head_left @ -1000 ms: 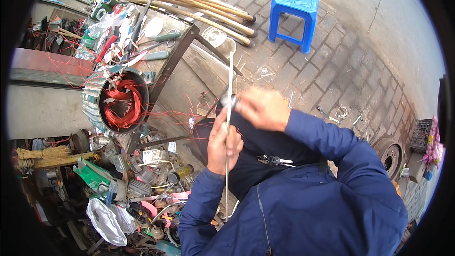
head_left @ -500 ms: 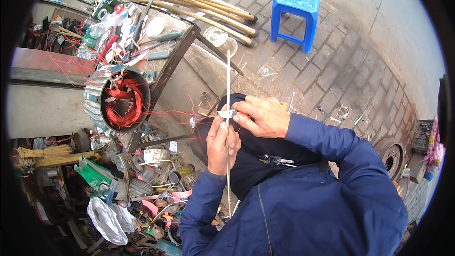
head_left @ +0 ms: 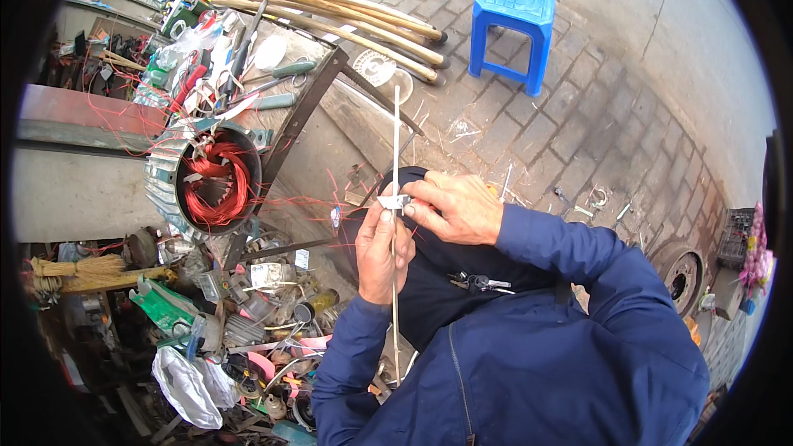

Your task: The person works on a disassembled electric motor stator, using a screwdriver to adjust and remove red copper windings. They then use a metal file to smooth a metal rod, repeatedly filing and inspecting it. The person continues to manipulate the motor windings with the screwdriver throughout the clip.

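head view: holds a slim pale stick (head_left: 396, 136) out in front, in the closed curl of the left hand (head_left: 382, 256); pinches a small silvery blade-like piece (head_left: 391, 201) (cannot make out its full shape) in the nearly closed right hand (head_left: 456, 208), across the stick just beyond the left hand. to the left, shows a finned motor housing (head_left: 165, 180) packed with red wire (head_left: 239, 190).

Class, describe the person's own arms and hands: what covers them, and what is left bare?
Long, plain navy-blue sleeves of a zip-front jacket reach the wrists. The left hand and right hand wear no gloves.
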The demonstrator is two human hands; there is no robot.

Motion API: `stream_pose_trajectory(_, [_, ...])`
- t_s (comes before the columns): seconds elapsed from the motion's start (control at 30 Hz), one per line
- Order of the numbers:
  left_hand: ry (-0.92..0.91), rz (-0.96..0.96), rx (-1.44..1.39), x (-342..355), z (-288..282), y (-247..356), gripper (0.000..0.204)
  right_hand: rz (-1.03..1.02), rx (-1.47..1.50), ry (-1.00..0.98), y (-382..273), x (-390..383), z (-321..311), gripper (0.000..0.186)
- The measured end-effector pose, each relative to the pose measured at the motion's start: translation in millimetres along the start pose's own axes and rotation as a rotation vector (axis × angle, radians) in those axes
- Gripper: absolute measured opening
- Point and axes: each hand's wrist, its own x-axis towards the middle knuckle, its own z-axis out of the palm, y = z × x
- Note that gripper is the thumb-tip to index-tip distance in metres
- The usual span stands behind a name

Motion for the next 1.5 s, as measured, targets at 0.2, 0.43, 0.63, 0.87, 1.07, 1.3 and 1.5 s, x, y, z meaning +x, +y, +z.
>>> stream_pose_trajectory(0.2, [0.014, 0.009, -0.053, 0, 0, 0, 0.034, 0.008, -0.042, 0.028, 10, 9, 0, 0.030])
stream_pose_trajectory(0.43, [-0.130, -0.046, 0.027, -21, -1, -1, 0.043, 0.411, -0.122, 0.288, 27, 59, -69, 0.030])
stream_pose_trajectory(0.63, [-0.144, -0.075, -0.395, 4, -3, 3, 0.045, 0.018, 0.039, 0.130, 24, 13, -11, 0.031])
stream_pose_trajectory(0.87, [-0.202, -0.162, -0.538, 9, 10, 8, 0.045, -0.090, 0.055, 0.017, 6, 9, -4, 0.029])
stream_pose_trajectory(1.07, [-0.153, -0.154, -0.442, 6, 13, 9, 0.043, -0.102, -0.048, 0.114, 12, 12, -4, 0.031])
stream_pose_trajectory(1.3, [-0.309, -0.140, -0.220, -22, 14, 6, 0.047, 0.254, -0.073, 0.341, 38, 51, -54, 0.029])
stream_pose_trajectory(1.5, [-0.129, -0.064, -0.254, -2, 2, 2, 0.044, -0.022, -0.003, 0.192, 20, 24, -20, 0.033])
